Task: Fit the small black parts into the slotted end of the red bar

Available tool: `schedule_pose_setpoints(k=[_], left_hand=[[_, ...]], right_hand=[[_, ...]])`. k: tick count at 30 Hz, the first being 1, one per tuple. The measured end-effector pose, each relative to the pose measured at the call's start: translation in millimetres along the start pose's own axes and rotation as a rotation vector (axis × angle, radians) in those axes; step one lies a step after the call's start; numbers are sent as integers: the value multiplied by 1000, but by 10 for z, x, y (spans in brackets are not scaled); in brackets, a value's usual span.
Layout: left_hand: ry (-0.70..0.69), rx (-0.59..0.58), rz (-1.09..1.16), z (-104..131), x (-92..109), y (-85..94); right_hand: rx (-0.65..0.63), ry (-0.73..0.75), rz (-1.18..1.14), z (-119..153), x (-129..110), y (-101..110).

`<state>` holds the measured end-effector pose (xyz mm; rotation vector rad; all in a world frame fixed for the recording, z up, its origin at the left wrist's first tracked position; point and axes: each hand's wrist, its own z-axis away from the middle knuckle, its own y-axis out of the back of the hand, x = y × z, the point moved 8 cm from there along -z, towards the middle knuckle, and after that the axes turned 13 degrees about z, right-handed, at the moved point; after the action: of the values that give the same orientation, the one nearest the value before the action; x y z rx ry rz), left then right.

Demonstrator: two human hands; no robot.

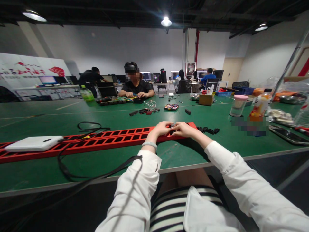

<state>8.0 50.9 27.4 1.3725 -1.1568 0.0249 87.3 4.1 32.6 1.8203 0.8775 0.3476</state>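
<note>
A long red frame [96, 142] with rows of rectangular openings lies across the green table. Over its right end, my left hand [162, 128] and my right hand [182, 129] come together with fingers bent. Between their fingertips is a small dark piece [172, 127], mostly covered, and both hands appear to pinch it. Just right of the frame's end lie several small black pieces [210, 130]. A white power bank [35, 143] rests on the left part of the frame, with a black cable [64, 161] running from it.
Across the green table [120, 117], a person [136, 87] handles thin coloured strands. Black parts [145, 111], a small box [171, 107] and a white cable lie mid-table. To the right are a pink-lidded cup [238, 106], an orange drink bottle [259, 108] and a phone [288, 134].
</note>
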Motion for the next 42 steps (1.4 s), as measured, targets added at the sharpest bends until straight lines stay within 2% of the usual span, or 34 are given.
schedule_pose_setpoints(k=[4,14,20,23,32,37,39,42], left_hand=[[41,3,9,-7,0,-4],[8,-5,-18,-15,27,-8],[49,2,-2,-8,20,-11],[18,-4,-8,-10,31,-11],[10,-6,-8,-43,-67,-9],[115,6,-32,-62,-176,22],[121,-7,-56,-55,-151,25],[159,-68,-152,-24,-106,-11]], right_hand=[[-33,33,7,-7,-39,33],[-58,64,18,2,-84,88],[-65,106,25,-30,-103,92],[-67,98,36,-24,-97,81],[-17,1,-24,14,56,-5],[20,-59,-81,77,123,-47],[50,-69,-88,93,119,-7],[159,-124,-15,119,186,187]])
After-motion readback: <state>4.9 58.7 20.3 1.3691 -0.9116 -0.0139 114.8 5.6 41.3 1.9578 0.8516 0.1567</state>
